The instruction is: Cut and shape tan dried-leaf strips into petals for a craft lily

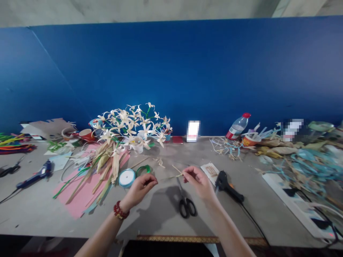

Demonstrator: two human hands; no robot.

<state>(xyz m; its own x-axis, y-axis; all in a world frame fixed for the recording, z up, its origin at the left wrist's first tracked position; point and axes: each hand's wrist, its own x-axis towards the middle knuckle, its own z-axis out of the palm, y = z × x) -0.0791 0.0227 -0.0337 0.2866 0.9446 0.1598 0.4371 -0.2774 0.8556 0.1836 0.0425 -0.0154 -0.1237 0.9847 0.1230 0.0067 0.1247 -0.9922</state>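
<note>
My right hand (pixel 198 180) pinches a thin pale strip (pixel 177 175), whose loose end points left toward my other hand. My left hand (pixel 143 187) hangs over the table with its thumb and fingers pressed together; whether anything fine is between them is too small to tell. Black-handled scissors (pixel 187 207) lie below and between the hands, blades pointing away. Beside my left hand are a white and blue ribbon spool (pixel 127 177) and a green tape roll (pixel 144 170). A black glue gun (pixel 227 187) rests right of my right hand.
White flowers (pixel 134 123) stand at the back. Pink paper (pixel 77 196) with dried husk strips lies left, beyond it a blue glue gun (pixel 37 175). A bottle (pixel 238 126), orange cup (pixel 250 140), white power strip (pixel 292 207) and blue fibres (pixel 313 164) are on the right.
</note>
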